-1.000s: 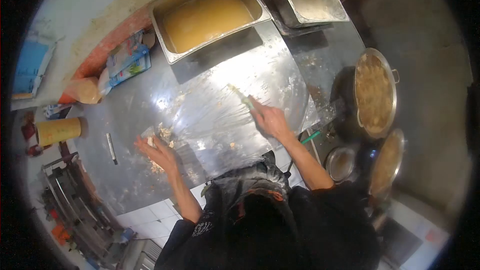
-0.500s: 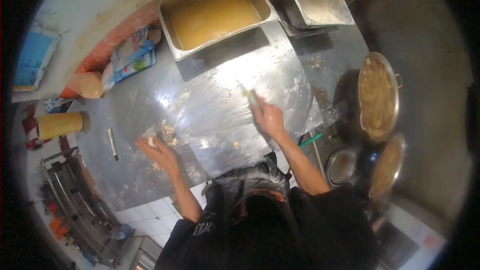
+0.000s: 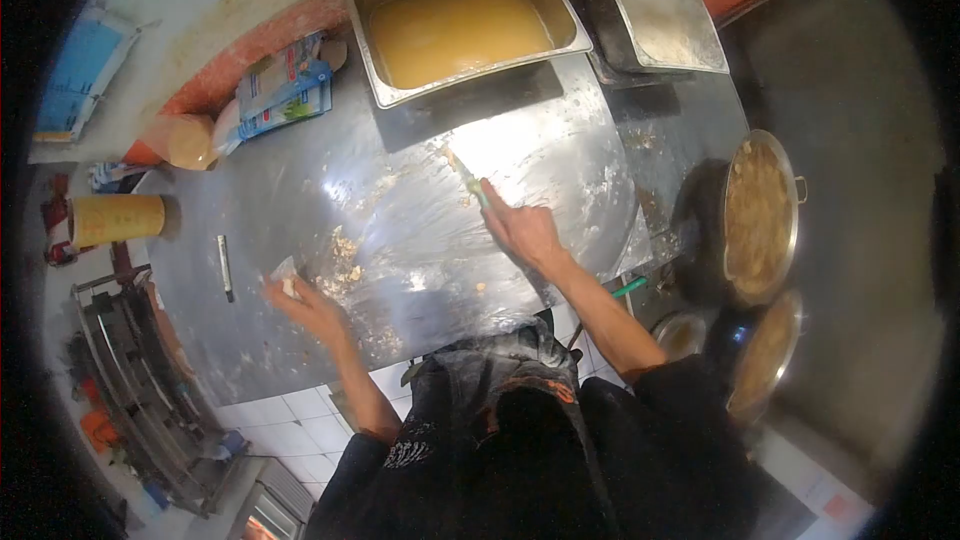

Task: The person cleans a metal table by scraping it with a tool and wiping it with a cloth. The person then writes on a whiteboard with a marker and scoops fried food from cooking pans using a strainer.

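Note:
My right hand is closed around the green handle of a scraper. Its narrow far end lies on the metal table, beside some pale crumbs. To the left, my left hand has its fingers closed on a small whitish, partly see-through piece, whose kind I cannot make out. Near that hand lies a heap of dough scraps, with more crumbs towards the table's front edge. Streaks of wet or floury residue mark the metal between my hands.
A deep metal pan of yellowish liquid stands at the back, beside a flour-dusted metal box. Blue packets, a marker and a yellow cylinder are at left. Two large round pans stand at right.
My right hand has moved slightly, and the scraper's tip now sits farther left, by the crumbs. My left hand still holds the whitish piece. The whole view has shifted a little.

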Motion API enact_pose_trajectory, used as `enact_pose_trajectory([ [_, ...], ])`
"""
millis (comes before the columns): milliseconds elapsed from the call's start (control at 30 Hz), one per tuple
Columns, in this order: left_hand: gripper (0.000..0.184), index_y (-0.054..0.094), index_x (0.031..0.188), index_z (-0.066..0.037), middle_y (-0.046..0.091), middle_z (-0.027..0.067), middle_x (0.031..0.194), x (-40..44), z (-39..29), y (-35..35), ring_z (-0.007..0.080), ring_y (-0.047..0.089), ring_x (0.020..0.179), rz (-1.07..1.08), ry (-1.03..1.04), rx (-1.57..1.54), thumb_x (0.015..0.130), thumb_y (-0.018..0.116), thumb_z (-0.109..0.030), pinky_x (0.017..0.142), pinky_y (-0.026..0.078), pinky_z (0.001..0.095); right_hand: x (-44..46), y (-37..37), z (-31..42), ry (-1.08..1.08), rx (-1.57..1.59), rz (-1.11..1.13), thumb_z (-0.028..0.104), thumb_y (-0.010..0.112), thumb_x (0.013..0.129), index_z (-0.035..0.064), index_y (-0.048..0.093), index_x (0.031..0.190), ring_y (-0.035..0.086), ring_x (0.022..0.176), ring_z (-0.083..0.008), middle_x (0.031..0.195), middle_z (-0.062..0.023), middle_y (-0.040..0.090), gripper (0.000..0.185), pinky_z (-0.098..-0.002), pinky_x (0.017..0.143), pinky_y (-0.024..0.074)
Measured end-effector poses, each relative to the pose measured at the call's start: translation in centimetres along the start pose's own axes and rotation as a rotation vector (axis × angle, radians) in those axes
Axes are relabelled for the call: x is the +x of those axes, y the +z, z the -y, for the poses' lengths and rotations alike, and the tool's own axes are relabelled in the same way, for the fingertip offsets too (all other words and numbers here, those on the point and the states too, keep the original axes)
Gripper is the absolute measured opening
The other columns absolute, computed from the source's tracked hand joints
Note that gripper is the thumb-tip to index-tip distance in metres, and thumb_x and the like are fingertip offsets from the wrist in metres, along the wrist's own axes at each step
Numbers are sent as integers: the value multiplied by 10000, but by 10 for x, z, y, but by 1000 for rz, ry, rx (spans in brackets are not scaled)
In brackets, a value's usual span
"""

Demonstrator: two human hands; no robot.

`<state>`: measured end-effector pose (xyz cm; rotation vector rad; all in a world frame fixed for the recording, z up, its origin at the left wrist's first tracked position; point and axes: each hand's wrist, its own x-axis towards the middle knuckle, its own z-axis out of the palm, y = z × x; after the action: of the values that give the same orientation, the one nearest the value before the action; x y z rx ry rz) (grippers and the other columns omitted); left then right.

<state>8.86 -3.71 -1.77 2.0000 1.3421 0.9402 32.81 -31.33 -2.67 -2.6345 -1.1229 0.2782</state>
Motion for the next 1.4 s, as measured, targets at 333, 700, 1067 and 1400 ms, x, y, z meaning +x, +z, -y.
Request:
enact_pose_trajectory([
  [333,558,321,1494,50,358,289,1514,7,77,-52,450,295,1436,-121,19,264,1061,465,-270,1161,281,513,14,4,7,230,144,-200,350,503,1013,125,446,1497,576,417,-352,460,-129,539,537,-457,448,476],
  [700,545,342,1450,102,385,321,1477,-5,113,-93,485,310,1406,-204,102,505,1058,469,-255,1137,275,555,10,11,19,-28,63,-26,318,569,986,216,455,1509,557,406,-331,470,-142,537,545,-465,453,468],
  [1067,580,262,1513,86,264,287,1578,-52,79,-116,425,352,1409,-148,-35,-28,1076,433,-255,1163,314,511,9,15,39,66,67,-62,371,557,990,177,451,1510,608,493,-380,530,-189,583,564,-489,527,491],
  [1400,544,270,1518,60,334,271,1526,-28,61,-126,414,282,1461,-45,24,258,1056,467,-150,1130,329,476,1,18,66,-40,-10,49,390,548,999,187,463,1504,584,458,-370,510,-185,565,550,-489,524,484],
])
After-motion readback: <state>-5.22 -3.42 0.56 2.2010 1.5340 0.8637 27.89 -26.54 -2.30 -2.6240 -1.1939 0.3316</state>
